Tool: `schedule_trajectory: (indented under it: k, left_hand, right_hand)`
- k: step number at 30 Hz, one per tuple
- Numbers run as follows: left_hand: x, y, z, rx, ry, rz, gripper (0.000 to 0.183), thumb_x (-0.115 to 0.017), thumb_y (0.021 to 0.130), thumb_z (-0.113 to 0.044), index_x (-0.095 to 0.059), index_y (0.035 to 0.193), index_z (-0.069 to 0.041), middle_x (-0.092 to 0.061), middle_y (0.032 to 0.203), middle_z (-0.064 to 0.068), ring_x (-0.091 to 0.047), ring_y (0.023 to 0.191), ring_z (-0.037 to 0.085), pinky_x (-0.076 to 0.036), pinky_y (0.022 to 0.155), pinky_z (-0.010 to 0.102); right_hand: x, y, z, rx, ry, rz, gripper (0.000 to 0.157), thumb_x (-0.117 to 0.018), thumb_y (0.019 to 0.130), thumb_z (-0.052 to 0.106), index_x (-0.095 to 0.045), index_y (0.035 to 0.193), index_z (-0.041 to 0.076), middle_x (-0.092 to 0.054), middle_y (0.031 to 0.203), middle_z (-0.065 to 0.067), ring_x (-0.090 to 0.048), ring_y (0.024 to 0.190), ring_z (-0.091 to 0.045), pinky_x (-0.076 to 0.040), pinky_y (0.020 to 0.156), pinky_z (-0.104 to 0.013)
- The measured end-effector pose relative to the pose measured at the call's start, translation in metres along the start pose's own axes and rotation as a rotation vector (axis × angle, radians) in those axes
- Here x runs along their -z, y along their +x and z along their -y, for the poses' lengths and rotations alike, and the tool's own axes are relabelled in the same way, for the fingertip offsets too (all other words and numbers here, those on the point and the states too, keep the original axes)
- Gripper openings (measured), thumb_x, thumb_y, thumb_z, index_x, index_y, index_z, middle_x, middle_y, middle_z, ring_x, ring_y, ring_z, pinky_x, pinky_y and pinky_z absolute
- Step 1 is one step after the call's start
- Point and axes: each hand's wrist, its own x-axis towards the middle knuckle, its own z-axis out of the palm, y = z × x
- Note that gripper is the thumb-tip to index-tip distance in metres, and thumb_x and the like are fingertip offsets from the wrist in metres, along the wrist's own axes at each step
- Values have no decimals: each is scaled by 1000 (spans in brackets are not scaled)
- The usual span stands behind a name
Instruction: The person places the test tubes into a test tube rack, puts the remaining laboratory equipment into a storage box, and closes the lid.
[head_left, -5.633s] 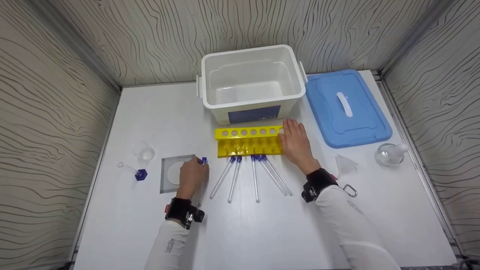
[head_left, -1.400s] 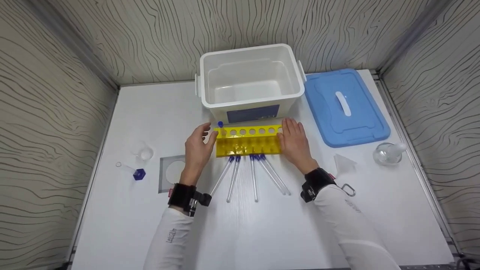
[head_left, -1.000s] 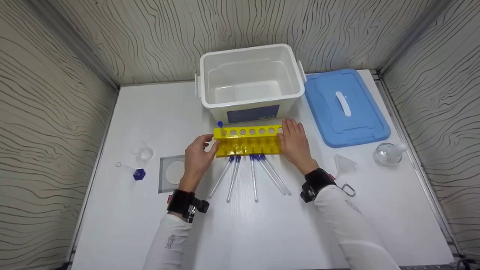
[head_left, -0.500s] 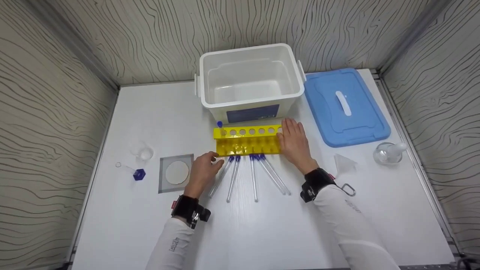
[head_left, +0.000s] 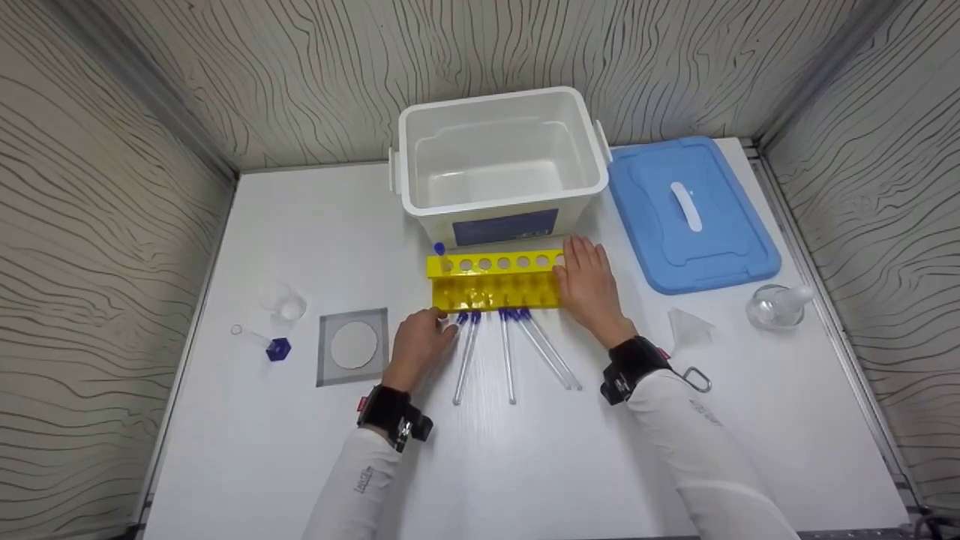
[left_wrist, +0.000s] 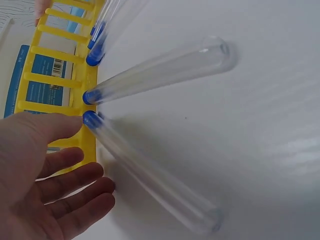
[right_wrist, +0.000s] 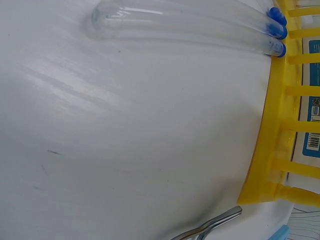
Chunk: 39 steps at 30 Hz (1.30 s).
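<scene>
A yellow test tube rack (head_left: 495, 289) stands before the white bin. One blue-capped test tube (head_left: 440, 250) is upright in its leftmost hole. Several more capped test tubes (head_left: 511, 367) lie fanned out on the table, caps against the rack's front. My left hand (head_left: 420, 345) is at the rack's front left corner, over the leftmost lying test tube (left_wrist: 150, 172). In the left wrist view its thumb tip is at that tube's blue cap, and the fingers are spread, not wrapped round it. My right hand (head_left: 591, 292) rests with straight fingers on the rack's right end.
Behind the rack is an open white bin (head_left: 502, 206), its blue lid (head_left: 697, 217) to the right. A funnel (head_left: 690, 330), a metal loop (head_left: 697, 380) and a glass bottle (head_left: 776, 307) lie right. Left are filter paper (head_left: 354, 345), a beaker (head_left: 289, 306) and a blue-based cylinder (head_left: 278, 349).
A test tube from beside the filter paper now stands in the rack's leftmost hole. My left hand left the rack's upper left end and came down to the leftmost lying tube. My right hand stayed.
</scene>
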Motion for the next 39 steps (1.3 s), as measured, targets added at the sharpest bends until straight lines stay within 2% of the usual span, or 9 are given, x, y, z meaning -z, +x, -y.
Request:
schedule_trajectory:
  k: [3, 10, 14, 18, 23, 27, 35, 39]
  left_hand:
    - [-4, 3, -4, -27, 46, -23, 29, -71, 88, -27, -73, 106, -4, -74, 93, 12, -68, 81, 26, -56, 72, 39]
    - [-15, 5, -11, -82, 152, -109, 17, -70, 86, -17, -72, 97, -5, -71, 86, 11, -66, 74, 27, -54, 65, 41]
    - [-19, 4, -13, -102, 216, -147, 16, -71, 86, -16, -71, 92, 0, -67, 81, 13, -63, 67, 28, -52, 59, 42]
    - [-22, 4, -14, -98, 252, -150, 19, -72, 85, -16, -71, 93, 2, -66, 83, 14, -63, 69, 30, -52, 61, 44]
    - [-25, 3, -16, -75, 253, -130, 20, -68, 88, -13, -71, 102, 2, -67, 86, 14, -64, 73, 28, -54, 65, 41]
    - [-25, 2, -17, -88, 233, -143, 20, -65, 90, -9, -70, 105, 2, -68, 89, 16, -67, 76, 31, -55, 67, 44]
    - [-23, -1, -15, -87, 225, -156, 15, -61, 93, -9, -69, 101, 1, -69, 88, 16, -68, 78, 33, -55, 67, 45]
    - [-20, -1, -14, -102, 215, -174, 12, -61, 92, -8, -69, 95, 0, -68, 84, 16, -68, 75, 35, -54, 65, 47]
  right_hand:
    - [0, 0, 0, -14, 1, 26, 61, -33, 106, 36, -28, 154, -3, -31, 160, -21, -27, 151, -36, -13, 127, -51]
    - [0, -1, 0, -21, -4, 32, 62, -33, 106, 37, -27, 155, -2, -32, 161, -21, -26, 151, -35, -13, 128, -50]
    - [0, 0, 0, -18, -4, 31, 61, -33, 106, 36, -28, 154, -2, -32, 160, -21, -27, 151, -36, -14, 128, -50]
    - [1, 0, 1, -9, 4, 23, 61, -33, 106, 36, -29, 154, -2, -32, 160, -21, -28, 151, -36, -14, 127, -51]
    - [0, -1, -1, 14, 13, -19, 60, -35, 106, 33, -32, 152, -5, -35, 158, -24, -31, 149, -38, -17, 126, -53]
    - [0, -2, -1, 13, 15, -28, 59, -36, 106, 32, -33, 151, -6, -36, 157, -25, -32, 148, -39, -18, 126, -53]
    - [1, -1, 1, -5, 3, 24, 61, -33, 106, 35, -29, 153, -4, -33, 159, -23, -29, 149, -38, -15, 127, -52]
    - [1, 0, 1, -7, -8, 13, 60, -34, 106, 34, -31, 152, -4, -34, 159, -23, -29, 149, -38, -16, 127, -52]
